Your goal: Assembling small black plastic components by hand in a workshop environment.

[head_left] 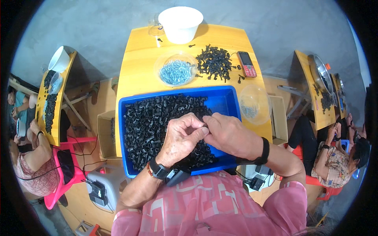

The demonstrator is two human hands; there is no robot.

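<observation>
My left hand point(183, 135) and my right hand point(230, 133) meet above a blue tray point(179, 91), fingertips pinched close together. Whatever lies between the fingers is mostly hidden; only a small dark bit shows near the right fingertips. Many small black ring-shaped plastic parts point(147, 133) fill most of the tray, while its blue bottom shows at the right. Beyond the tray stands a clear round bowl of light-blue small pieces point(176, 72). To its right lies a loose heap of small black stemmed parts point(214, 63).
On the yellow table point(141, 55) stand a white tub point(181, 25), a red mobile phone point(247, 65) and a clear bowl point(255, 104) with a few small pieces. Cardboard boxes point(105, 133) flank the table. People sit at other tables on both sides, one on a pink chair point(65, 173).
</observation>
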